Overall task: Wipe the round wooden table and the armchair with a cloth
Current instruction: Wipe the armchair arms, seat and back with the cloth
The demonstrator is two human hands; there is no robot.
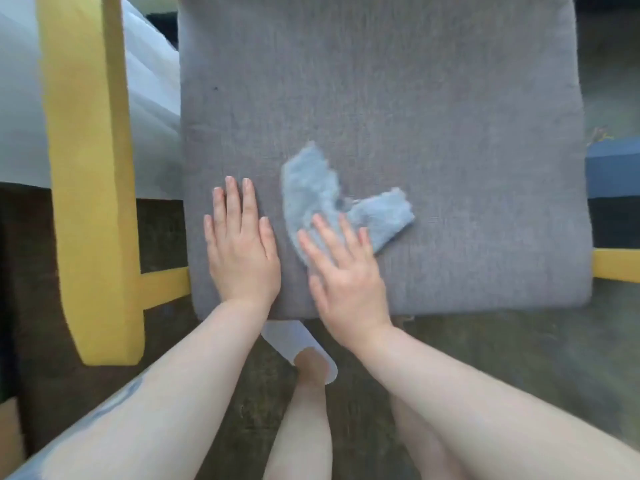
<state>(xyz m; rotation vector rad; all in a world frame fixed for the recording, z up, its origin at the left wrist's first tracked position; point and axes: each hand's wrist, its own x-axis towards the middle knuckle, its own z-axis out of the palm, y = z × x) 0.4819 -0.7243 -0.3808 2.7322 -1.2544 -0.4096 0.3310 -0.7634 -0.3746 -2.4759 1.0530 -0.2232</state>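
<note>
The armchair's grey seat cushion fills the middle of the head view, with its yellow wooden armrest on the left. A crumpled light blue cloth lies on the front part of the cushion. My right hand presses flat on the cloth's near end, fingers straight and spread. My left hand rests flat on the cushion just left of the cloth, not touching it. The round wooden table is not in view.
A dark carpet covers the floor in front of the chair. My foot in a white slipper stands under the cushion's front edge. A yellow frame rail and a blue object sit at the right edge. White fabric lies far left.
</note>
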